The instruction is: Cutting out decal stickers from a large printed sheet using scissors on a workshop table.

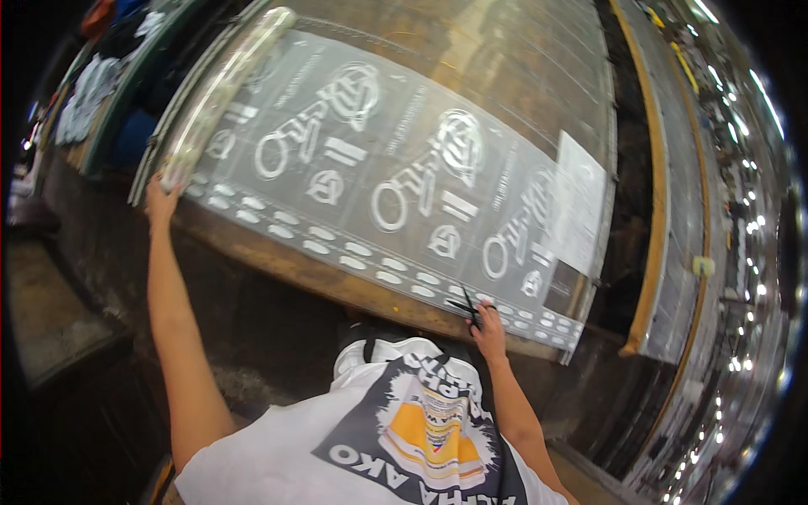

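A long sheet of clear plastic film (353, 208) printed with white shapes and lettering lies across the wooden table. Its left side is wound into a roll (221, 95). My left hand (164, 194) is at the near end of that roll, fingers around it. Black-handled scissors (472, 310) with their blades apart are in my right hand (489, 331), over the film's near edge. That edge carries rows of white oval marks. A white sheet (577, 202) overlaps the film's right end.
The worn table (297, 268) has a metal rail (606, 183) along its right side. Another long table with a wooden edge (656, 189) stands farther right. At the far left, white cloth (95, 88) lies beyond a green frame (129, 82).
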A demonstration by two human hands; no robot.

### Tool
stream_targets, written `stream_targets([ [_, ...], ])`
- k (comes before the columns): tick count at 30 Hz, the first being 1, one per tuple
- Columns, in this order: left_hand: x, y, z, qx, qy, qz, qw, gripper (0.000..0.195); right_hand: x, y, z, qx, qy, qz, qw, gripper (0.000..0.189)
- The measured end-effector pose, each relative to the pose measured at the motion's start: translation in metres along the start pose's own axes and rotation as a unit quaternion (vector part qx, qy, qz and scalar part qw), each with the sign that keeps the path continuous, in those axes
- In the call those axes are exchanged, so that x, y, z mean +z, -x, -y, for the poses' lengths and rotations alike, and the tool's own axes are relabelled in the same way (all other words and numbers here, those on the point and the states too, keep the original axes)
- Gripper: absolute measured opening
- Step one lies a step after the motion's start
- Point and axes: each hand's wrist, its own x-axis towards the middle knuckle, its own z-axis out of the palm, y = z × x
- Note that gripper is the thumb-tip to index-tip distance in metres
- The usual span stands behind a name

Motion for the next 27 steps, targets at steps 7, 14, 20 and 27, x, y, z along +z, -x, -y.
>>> stream_targets([
  [7, 0.009, -0.017, 0.055, -0.043, 0.005, -0.107, 0.993, 0.085, -0.006, -0.007, 0.000, -0.033, -0.022, -0.029, 0.999, 0.047],
  [14, 0.092, 0.250, -0.159, -0.239, 0.483, 0.103, 0.836, 0.037, -0.056, 0.033, -0.067, 0.105, -0.118, -0.134, 0.978, 0.047],
  [20, 0.035, 0.511, -0.329, -0.395, 0.647, 0.378, 0.532, 0.053, -0.128, 0.051, -0.231, 0.230, -0.417, -0.030, 0.879, 0.053],
  [27, 0.057, 0.594, -0.452, -0.403, 0.668, 0.350, 0.519, 0.087, -0.244, 0.031, -0.378, 0.213, -0.415, 0.240, 0.852, 0.040],
])
